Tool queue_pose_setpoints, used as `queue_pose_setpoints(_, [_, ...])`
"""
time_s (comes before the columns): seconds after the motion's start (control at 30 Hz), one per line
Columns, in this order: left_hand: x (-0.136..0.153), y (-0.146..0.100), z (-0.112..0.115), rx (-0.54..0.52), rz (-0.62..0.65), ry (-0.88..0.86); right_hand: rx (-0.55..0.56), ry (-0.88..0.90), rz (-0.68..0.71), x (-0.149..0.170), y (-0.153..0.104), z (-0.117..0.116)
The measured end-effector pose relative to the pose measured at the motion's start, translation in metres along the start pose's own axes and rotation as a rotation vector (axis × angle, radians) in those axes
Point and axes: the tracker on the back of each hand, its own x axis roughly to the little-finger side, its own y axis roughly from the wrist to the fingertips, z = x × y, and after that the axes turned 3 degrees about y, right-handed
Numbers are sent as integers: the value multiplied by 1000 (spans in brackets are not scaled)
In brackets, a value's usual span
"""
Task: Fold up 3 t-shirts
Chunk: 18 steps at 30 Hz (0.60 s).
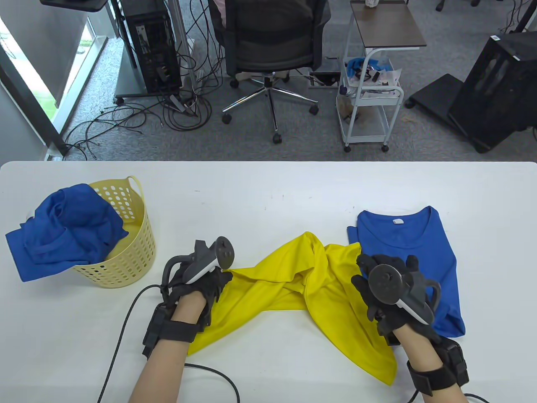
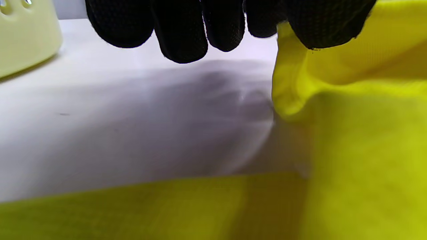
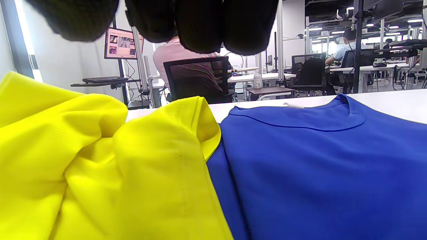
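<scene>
yellow t-shirt [image 1: 293, 285] fabric lies bunched and twisted across the near middle of the white bench [image 1: 268, 189], one end trailing toward the near edge at the left hand [image 1: 197, 281] and the other spilling over the left edge of the folded blue t-shirt [image 1: 415, 260]. the left hand's fingers [image 2: 180, 30] are curled downward, and at the right of the left wrist view a fold of the yellow cloth is pinched under one of them. the right hand [image 1: 390, 289] rests over the spot where yellow overlaps blue; its fingers [image 3: 200, 23] are bent, but whether they actually grip the cloth cannot be told from any view. the folded blue t-shirt lies flat on the right of the bench, collar away from the person. a second blue t-shirt [image 1: 63, 231] hangs crumpled out of a pale yellow perforated basket [image 1: 126, 256] at the left of the bench, well apart from the hands.
</scene>
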Motion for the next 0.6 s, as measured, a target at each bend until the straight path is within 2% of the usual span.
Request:
queue_pose_setpoints(0.07, [-2,6,6,53,-1,-3,-2,1,-5,3,0,0])
queue_pose_setpoints(0.13, [1,8,1,4,1,-20,-8,13,-9,7,-1,-1])
queue_pose_setpoints(0.2, [7,6,-9,51,5,-72,-10,16,-12,8,-1,-2])
queue_pose_setpoints(0.23, [9,3,-15,32,6,-102,-12,15,-14,9,-1,-2])
queue_pose_setpoints(0.33, [21,-12,-47,-85,26,-165,-22,22,-21,11,0,-4])
queue_pose_setpoints(0.47, [34,-47,-101,-271,63,-182,-30,35,-26,13,1,-4])
queue_pose_setpoints(0.6, [36,-77,-137,-361,113,-198,-43,58,-5,10,3,-5])
